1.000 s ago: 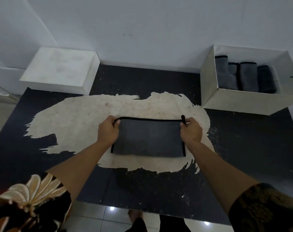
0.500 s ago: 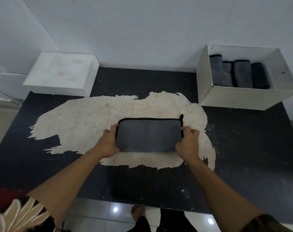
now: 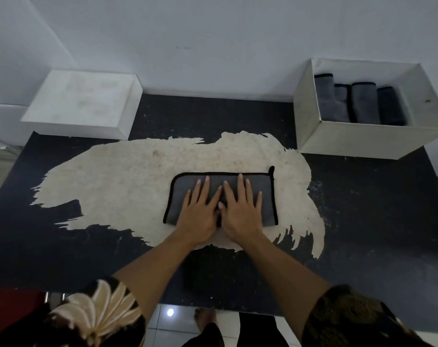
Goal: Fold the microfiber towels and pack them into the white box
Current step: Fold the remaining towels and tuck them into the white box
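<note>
From the head view, the grey towel (image 3: 181, 186) lies folded in a flat oblong on the pale worn patch (image 3: 125, 176) in the middle of the counter (image 3: 363, 221). Its small loop (image 3: 271, 170) sticks out at the far right corner. The left hand (image 3: 200, 211) and right hand (image 3: 240, 209) lie side by side on it, fingers straight and spread, pressing down and gripping nothing.

If the palms push unevenly, I think the top layer could slide and the black edges end up out of line. The fold may also spring open once the pressure lifts. The rough patch might leave grit on the cloth.

The white box (image 3: 363, 139) stands well apart at the far right, with folded towels (image 3: 363, 101) upright inside. A loose, bulky fold may not slot in beside them.
</note>
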A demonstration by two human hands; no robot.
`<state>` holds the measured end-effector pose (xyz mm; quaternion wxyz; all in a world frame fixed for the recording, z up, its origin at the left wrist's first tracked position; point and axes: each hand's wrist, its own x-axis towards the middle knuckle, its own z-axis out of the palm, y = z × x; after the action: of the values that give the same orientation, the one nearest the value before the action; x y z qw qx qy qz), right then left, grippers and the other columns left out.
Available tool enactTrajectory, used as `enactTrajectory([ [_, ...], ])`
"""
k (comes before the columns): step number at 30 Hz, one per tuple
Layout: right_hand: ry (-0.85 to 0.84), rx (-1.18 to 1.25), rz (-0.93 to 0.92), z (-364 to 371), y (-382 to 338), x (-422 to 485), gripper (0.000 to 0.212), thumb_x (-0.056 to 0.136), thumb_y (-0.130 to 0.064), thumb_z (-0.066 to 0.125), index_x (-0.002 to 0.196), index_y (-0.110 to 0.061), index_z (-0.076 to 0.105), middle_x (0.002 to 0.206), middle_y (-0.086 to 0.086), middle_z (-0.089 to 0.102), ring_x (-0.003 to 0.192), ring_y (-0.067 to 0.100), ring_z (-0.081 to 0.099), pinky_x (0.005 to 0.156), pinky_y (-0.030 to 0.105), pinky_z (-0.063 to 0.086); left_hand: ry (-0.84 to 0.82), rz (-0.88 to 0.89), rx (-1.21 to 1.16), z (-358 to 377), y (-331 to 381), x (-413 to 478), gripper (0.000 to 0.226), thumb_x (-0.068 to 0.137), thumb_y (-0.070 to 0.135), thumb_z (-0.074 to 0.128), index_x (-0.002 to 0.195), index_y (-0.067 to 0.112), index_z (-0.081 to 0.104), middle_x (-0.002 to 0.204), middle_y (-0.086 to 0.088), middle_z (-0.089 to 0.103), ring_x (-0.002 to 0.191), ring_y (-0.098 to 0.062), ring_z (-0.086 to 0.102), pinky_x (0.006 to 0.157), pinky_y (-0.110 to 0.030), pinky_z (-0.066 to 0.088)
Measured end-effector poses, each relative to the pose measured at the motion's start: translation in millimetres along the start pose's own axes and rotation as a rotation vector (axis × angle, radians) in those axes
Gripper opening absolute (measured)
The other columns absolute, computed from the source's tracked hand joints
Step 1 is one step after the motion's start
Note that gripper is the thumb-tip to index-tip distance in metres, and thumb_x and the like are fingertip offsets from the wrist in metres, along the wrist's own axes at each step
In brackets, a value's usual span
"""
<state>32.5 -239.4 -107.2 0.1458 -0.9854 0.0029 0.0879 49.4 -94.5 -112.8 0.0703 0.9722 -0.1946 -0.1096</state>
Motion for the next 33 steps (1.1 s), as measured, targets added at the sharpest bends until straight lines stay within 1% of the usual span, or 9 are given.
enactTrajectory([
  [6,-0.005,-0.141,0.065,2,45,-13,0.074,0.095,-0.068,0.004,0.157,-0.030,-0.010,0.163,0.007,-0.020,0.149,0.024,-0.022,0.119,0.057,-0.010,0.029,-0.169,0.036,14,-37,-15,0.079,0.091,0.074,0.003,0.152,0.029,-0.017,0.159,-0.009,-0.025,0.147,-0.026,-0.021,0.118,-0.045,-0.008],
  [11,-0.074,-0.144,0.192,-11,47,-24,0.074,0.099,-0.062,0.010,0.156,-0.021,-0.012,0.163,0.009,-0.021,0.150,0.029,-0.019,0.117,0.057,-0.009,-0.120,-0.254,0.051,-3,-58,-30,0.079,0.093,0.069,0.007,0.152,0.024,-0.020,0.158,-0.008,-0.028,0.147,-0.032,-0.020,0.118,-0.047,-0.009],
  [14,0.008,-0.010,0.386,-31,38,-31,0.072,0.098,-0.049,0.043,0.154,-0.014,0.014,0.161,0.019,0.009,0.144,0.038,0.018,0.115,0.056,0.018,-0.097,-0.303,0.031,-20,-55,-40,0.071,0.099,0.054,0.027,0.156,0.021,0.000,0.162,-0.012,-0.001,0.147,-0.036,0.006,0.118,-0.048,0.010],
  [17,0.106,0.176,0.602,-51,33,-29,0.051,0.091,-0.037,0.061,0.129,-0.013,0.036,0.135,0.015,0.040,0.117,0.033,0.045,0.095,0.045,0.038,0.095,-0.456,-0.266,-32,-48,-46,0.054,0.096,0.030,0.052,0.146,0.018,0.035,0.134,-0.017,0.040,0.114,-0.035,0.046,0.095,-0.044,0.042],
  [21,-0.077,0.436,0.769,-66,40,-18,0.051,0.090,-0.031,0.063,0.128,-0.008,0.037,0.126,0.014,0.052,0.111,0.032,0.056,0.088,0.038,0.047,0.020,-0.673,-0.584,-42,-48,-41,0.056,0.093,0.024,0.059,0.142,0.009,0.036,0.132,-0.018,0.045,0.109,-0.032,0.055,0.090,-0.037,0.047],
  [25,-0.188,0.511,0.755,-74,52,-13,0.005,0.084,-0.015,0.058,0.084,-0.010,0.058,0.083,0.004,0.063,0.072,0.020,0.061,0.057,0.024,0.045,-0.143,-0.691,-0.491,-48,-50,-37,0.043,0.094,0.034,0.056,0.127,0.011,0.042,0.118,-0.009,0.059,0.095,-0.023,0.056,0.079,-0.033,0.048],
  [26,-0.186,0.530,0.759,-74,55,-12,0.008,0.083,-0.014,0.057,0.075,-0.011,0.056,0.075,0.003,0.060,0.064,0.018,0.057,0.050,0.022,0.041,-0.160,-0.684,-0.463,-50,-50,-35,0.035,0.094,0.035,0.054,0.120,0.012,0.047,0.113,-0.007,0.060,0.091,-0.021,0.056,0.080,-0.033,0.049],
  [30,-0.127,0.561,0.786,-74,64,-15,0.012,0.081,-0.016,0.057,0.070,-0.013,0.053,0.069,0.001,0.057,0.058,0.015,0.053,0.045,0.022,0.034,-0.206,-0.686,-0.449,-54,-47,-32,0.019,0.092,0.030,0.055,0.084,0.013,0.059,0.093,-0.006,0.065,0.078,-0.018,0.059,0.077,-0.034,0.054],
  [33,-0.100,0.525,0.804,-68,73,-20,0.011,0.083,-0.016,0.059,0.074,-0.010,0.055,0.068,0.001,0.055,0.057,0.014,0.050,0.043,0.022,0.031,-0.145,-0.677,-0.303,-57,-31,-35,0.020,0.086,0.031,0.061,0.091,0.011,0.058,0.098,-0.007,0.063,0.083,-0.022,0.060,0.073,-0.033,0.052],
])
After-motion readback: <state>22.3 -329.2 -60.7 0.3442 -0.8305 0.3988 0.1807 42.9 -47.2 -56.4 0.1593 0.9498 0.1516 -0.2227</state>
